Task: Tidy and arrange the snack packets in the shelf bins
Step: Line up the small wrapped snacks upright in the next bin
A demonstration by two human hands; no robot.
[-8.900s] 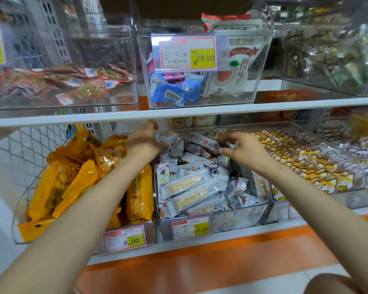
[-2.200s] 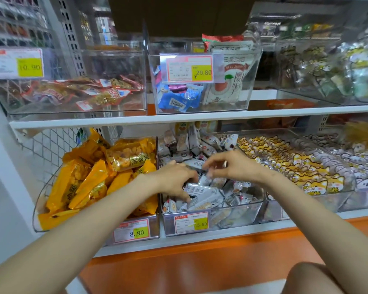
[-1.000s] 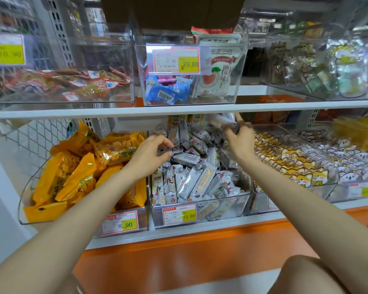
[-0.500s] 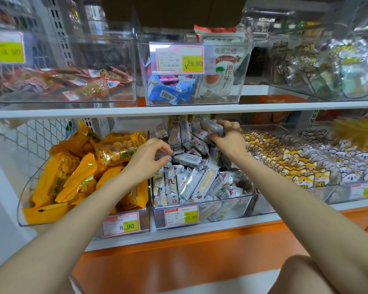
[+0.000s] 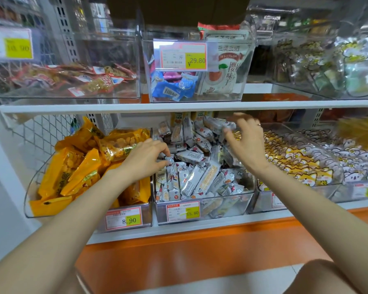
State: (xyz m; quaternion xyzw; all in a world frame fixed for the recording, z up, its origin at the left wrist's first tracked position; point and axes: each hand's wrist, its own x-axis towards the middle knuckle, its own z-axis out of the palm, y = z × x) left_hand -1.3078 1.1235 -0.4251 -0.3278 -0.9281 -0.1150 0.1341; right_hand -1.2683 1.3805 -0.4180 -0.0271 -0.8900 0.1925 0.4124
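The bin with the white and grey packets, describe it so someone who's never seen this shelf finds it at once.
On the lower white shelf, find the clear plastic bin under the upper bin tagged 29.80. It sits between shiny orange packets on the left and fox-face packets on the right, and alone holds small white-and-grey foil snack packets, with a 15.80 price tag.

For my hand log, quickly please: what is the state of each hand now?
Left hand: pinches a small white packet in the middle bin.
Right hand: open, holding nothing.
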